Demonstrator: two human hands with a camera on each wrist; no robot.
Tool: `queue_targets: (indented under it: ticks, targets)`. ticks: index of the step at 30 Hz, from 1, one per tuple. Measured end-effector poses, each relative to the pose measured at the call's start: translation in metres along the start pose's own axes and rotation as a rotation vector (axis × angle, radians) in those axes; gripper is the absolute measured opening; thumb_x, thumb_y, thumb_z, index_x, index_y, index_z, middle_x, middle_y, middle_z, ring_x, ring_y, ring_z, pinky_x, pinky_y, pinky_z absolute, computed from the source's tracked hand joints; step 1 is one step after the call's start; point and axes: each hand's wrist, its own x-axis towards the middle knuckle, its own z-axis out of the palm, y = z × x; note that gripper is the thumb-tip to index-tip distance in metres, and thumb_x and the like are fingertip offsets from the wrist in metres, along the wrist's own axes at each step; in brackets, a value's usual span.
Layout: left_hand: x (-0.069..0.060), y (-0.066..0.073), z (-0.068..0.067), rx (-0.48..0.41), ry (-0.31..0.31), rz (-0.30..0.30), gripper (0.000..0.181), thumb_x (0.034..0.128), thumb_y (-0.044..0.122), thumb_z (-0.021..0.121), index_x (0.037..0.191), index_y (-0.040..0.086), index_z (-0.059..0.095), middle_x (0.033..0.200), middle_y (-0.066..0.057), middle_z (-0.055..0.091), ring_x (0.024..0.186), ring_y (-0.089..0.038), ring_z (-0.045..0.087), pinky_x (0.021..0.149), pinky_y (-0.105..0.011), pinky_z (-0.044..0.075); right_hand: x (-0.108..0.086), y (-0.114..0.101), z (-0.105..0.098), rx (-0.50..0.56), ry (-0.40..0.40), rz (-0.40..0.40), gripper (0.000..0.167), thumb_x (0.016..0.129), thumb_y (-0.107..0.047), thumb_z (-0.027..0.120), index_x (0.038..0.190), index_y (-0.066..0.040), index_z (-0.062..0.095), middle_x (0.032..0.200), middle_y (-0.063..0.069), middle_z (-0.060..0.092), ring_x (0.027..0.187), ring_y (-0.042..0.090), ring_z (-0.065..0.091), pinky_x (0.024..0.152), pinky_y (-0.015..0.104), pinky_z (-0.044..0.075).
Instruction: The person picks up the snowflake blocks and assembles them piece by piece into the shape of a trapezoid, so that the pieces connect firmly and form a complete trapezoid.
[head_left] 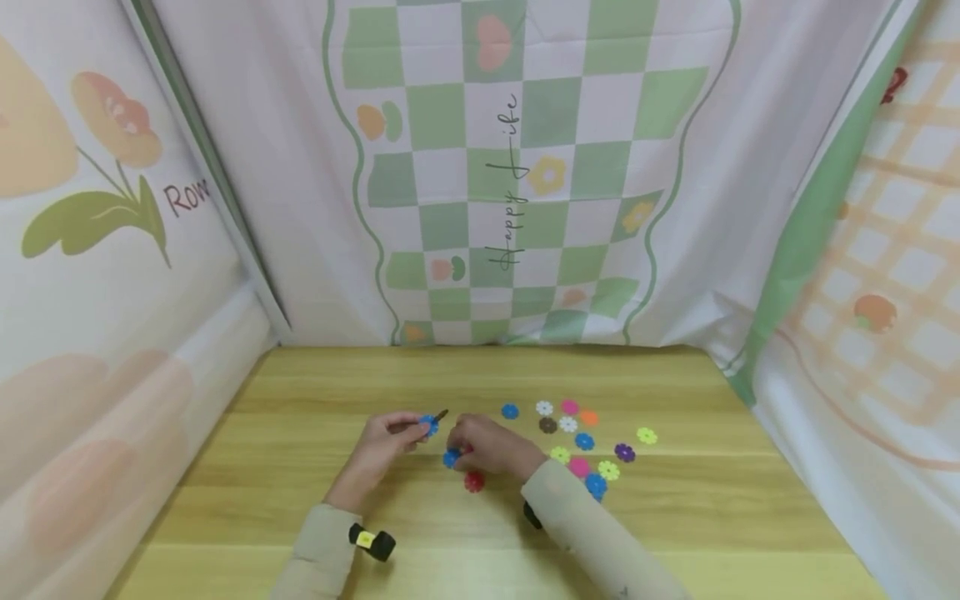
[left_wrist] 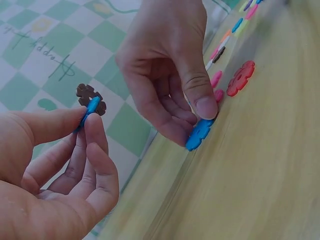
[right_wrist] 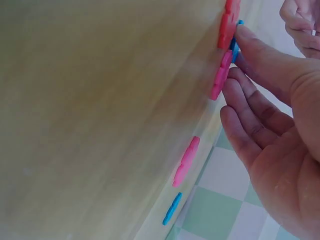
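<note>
My left hand [head_left: 382, 446] pinches a blue flower disc [left_wrist: 91, 107] between thumb and fingers, with a dark brown disc [left_wrist: 102, 108] joined crosswise to it, above the table. To its right, my right hand [head_left: 491, 443] has thumb and fingertip on a second blue disc [left_wrist: 199, 135], low at the table surface. Beside that disc lie a red disc [head_left: 474, 482] and a pink disc [right_wrist: 221, 75], the pink one partly covered by the right hand in the head view.
Several loose flower discs lie to the right, among them a blue one [head_left: 510, 411], a purple one [head_left: 625, 452] and a yellow-green one [head_left: 647, 435]. The wooden table [head_left: 337, 383] ends at a checked curtain [head_left: 495, 167].
</note>
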Motion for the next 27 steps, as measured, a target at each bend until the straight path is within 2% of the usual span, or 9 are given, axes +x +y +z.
queue_targets:
  ticks: [6, 11, 16, 22, 24, 27]
  targets:
    - [0.001, -0.002, 0.002, -0.019, -0.029, 0.005, 0.029, 0.0997, 0.015, 0.074, 0.119, -0.005, 0.071, 0.096, 0.002, 0.077, 0.093, -0.013, 0.071, 0.086, -0.028, 0.061, -0.007, 0.005, -0.004, 0.154, 0.035, 0.106, 0.012, 0.092, -0.011, 0.082, 0.097, -0.011, 0.071, 0.093, -0.002, 0.073, 0.085, 0.008, 0.066, 0.078, 0.021, 0.058]
    - [0.002, -0.003, 0.004, -0.022, -0.031, 0.004, 0.029, 0.0989, 0.016, 0.075, 0.118, -0.005, 0.072, 0.097, 0.0, 0.077, 0.091, -0.012, 0.071, 0.087, -0.029, 0.062, -0.024, 0.015, -0.011, 0.316, 0.085, 0.147, 0.005, 0.097, -0.01, 0.075, 0.098, -0.01, 0.071, 0.094, -0.001, 0.074, 0.086, 0.012, 0.069, 0.077, 0.023, 0.06]
    - [0.001, -0.004, 0.008, -0.008, -0.037, 0.009, 0.028, 0.0981, 0.016, 0.076, 0.118, -0.004, 0.072, 0.1, -0.003, 0.077, 0.093, -0.014, 0.072, 0.088, -0.03, 0.062, -0.045, 0.021, -0.023, 0.391, 0.165, 0.204, 0.004, 0.099, -0.014, 0.074, 0.102, -0.014, 0.071, 0.095, -0.002, 0.073, 0.088, 0.014, 0.068, 0.077, 0.026, 0.06]
    - [-0.004, 0.0, 0.018, 0.059, -0.045, 0.042, 0.026, 0.0986, 0.019, 0.076, 0.117, 0.0, 0.074, 0.106, -0.006, 0.077, 0.095, -0.015, 0.072, 0.092, -0.034, 0.062, -0.068, 0.022, -0.035, 0.486, 0.281, 0.286, 0.011, 0.101, -0.023, 0.072, 0.108, -0.015, 0.072, 0.101, 0.001, 0.074, 0.096, 0.024, 0.071, 0.087, 0.043, 0.062]
    - [-0.006, 0.003, 0.023, 0.1, -0.056, 0.066, 0.025, 0.0984, 0.021, 0.076, 0.115, 0.003, 0.075, 0.106, -0.007, 0.077, 0.095, -0.015, 0.072, 0.093, -0.037, 0.062, -0.075, 0.021, -0.038, 0.497, 0.325, 0.288, 0.015, 0.102, -0.027, 0.072, 0.11, -0.014, 0.072, 0.103, 0.002, 0.074, 0.098, 0.023, 0.071, 0.089, 0.042, 0.062]
    - [-0.011, 0.008, 0.03, 0.167, -0.08, 0.12, 0.02, 0.0986, 0.022, 0.076, 0.112, 0.007, 0.077, 0.106, -0.007, 0.078, 0.095, -0.017, 0.072, 0.093, -0.042, 0.062, -0.084, 0.019, -0.041, 0.518, 0.387, 0.274, 0.018, 0.102, -0.027, 0.072, 0.112, -0.013, 0.071, 0.106, 0.004, 0.074, 0.1, 0.023, 0.071, 0.091, 0.034, 0.062]
